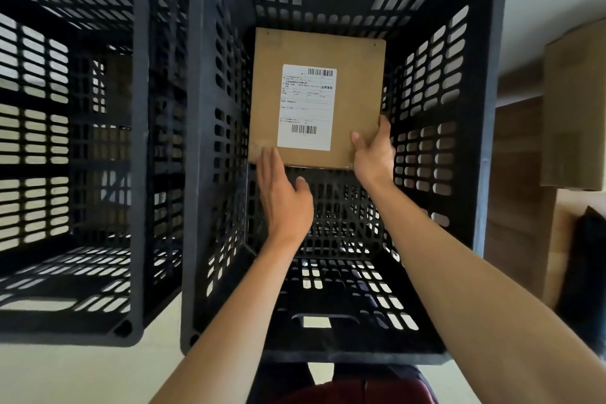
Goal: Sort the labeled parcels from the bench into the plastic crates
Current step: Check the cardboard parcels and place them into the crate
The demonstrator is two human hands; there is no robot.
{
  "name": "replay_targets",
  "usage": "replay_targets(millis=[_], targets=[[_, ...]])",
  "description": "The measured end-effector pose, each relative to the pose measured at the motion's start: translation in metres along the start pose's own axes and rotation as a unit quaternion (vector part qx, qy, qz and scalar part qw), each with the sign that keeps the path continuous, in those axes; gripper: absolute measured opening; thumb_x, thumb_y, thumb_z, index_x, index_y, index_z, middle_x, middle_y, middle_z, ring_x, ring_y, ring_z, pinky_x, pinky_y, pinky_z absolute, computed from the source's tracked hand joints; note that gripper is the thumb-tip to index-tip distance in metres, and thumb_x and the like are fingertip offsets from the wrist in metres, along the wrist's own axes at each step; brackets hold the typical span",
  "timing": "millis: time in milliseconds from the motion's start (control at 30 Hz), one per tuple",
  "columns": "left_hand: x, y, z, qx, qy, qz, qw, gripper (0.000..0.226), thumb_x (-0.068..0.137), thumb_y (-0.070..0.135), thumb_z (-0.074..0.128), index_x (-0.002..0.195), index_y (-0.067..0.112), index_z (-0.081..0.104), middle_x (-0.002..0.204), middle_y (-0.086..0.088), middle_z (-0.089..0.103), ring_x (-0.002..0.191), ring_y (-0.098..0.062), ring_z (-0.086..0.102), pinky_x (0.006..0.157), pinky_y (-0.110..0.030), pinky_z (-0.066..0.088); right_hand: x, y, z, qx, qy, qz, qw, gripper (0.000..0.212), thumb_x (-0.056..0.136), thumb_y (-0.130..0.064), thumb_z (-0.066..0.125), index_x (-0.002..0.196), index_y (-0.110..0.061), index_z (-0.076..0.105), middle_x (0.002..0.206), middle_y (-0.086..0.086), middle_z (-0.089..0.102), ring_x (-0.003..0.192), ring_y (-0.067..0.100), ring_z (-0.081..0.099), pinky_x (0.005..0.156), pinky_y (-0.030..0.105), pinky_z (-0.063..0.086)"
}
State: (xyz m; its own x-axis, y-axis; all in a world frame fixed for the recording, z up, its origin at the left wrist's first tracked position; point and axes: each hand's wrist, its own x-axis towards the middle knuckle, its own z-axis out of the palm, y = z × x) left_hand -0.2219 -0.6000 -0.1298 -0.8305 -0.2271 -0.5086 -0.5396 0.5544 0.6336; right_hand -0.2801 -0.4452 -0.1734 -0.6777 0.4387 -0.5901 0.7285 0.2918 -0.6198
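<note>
Viewpoint: head camera looks straight down into a black slotted crate (488, 147); both forearms reach in over its near rim.

Left hand (282, 197): fingers flat and spread, palm down, fingertips just touching the near-left corner of the parcel (357, 75). Not gripping; steadying or pressing only.

Right hand (373, 151): closed on the parcel's near-right corner, thumb on the top face, other fingers hidden below the edge.

Parcel: flat brown cardboard, white shipping label (306, 106) face up, barcodes at top and bottom. Sits deep in the crate toward the far wall, near edge over the mesh floor. Cannot tell if it rests fully on the floor or is carried slightly by the right hand.

Second crate (137, 154): same type, just beside on the left; no parcel seen inside.

Far right: cardboard box (574, 108) outside the crates, on a wooden surface.

Step in hand (judgement): placing the parcel; set-down almost complete.

Next move calls for: right hand to let go of the corner, both hands to lift clear of the rim, then back to the bench for another parcel.
</note>
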Motion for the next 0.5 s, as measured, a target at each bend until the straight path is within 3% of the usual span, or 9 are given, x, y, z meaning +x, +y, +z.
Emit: replay_targets(millis=[133, 333, 433, 500], targets=[[0.000, -0.005, 0.005, 0.091, -0.042, -0.002, 0.995, 0.063, 0.105, 0.016, 0.055, 0.162, 0.012, 0.030, 0.175, -0.004, -0.009, 0.160, -0.019, -0.012, 0.127, -0.043, 0.005, 0.005, -0.006, 0.001, -0.042, -0.022, 0.005, 0.999, 0.066, 0.108, -0.021, 0.052, 0.164, -0.018, 0.015, 0.155, 0.011, 0.045, 0.141, 0.030, 0.047, 0.111, 0.043, 0.043], [0.002, -0.005, -0.003, 0.162, -0.107, -0.005, 0.981, 0.066, 0.106, 0.027, 0.053, 0.165, 0.017, 0.024, 0.173, -0.005, -0.017, 0.159, -0.020, -0.020, 0.126, -0.053, 0.016, 0.005, -0.007, -0.006, -0.073, -0.063, 0.007, 0.995, 0.069, 0.109, -0.023, 0.049, 0.164, -0.015, 0.008, 0.160, 0.012, 0.038, 0.144, 0.033, 0.044, 0.114, 0.046, 0.041], [0.003, -0.006, -0.014, 0.159, -0.111, -0.003, 0.981, 0.060, 0.106, 0.028, 0.055, 0.161, 0.019, 0.034, 0.175, -0.003, -0.007, 0.161, -0.018, -0.010, 0.129, -0.052, 0.013, -0.007, -0.009, -0.011, -0.085, -0.059, -0.001, 0.995, 0.072, 0.104, -0.019, 0.052, 0.164, -0.018, 0.012, 0.160, 0.011, 0.038, 0.140, 0.035, 0.047, 0.114, 0.048, 0.043], [0.004, 0.000, -0.024, 0.136, -0.103, -0.002, 0.985, 0.051, 0.106, 0.026, 0.057, 0.154, 0.017, 0.047, 0.173, -0.005, 0.016, 0.161, -0.023, 0.009, 0.129, -0.048, 0.017, -0.019, -0.012, -0.015, -0.085, -0.062, -0.013, 0.994, 0.071, 0.101, -0.016, 0.053, 0.163, -0.019, 0.018, 0.160, 0.011, 0.039, 0.140, 0.035, 0.046, 0.115, 0.052, 0.043]])
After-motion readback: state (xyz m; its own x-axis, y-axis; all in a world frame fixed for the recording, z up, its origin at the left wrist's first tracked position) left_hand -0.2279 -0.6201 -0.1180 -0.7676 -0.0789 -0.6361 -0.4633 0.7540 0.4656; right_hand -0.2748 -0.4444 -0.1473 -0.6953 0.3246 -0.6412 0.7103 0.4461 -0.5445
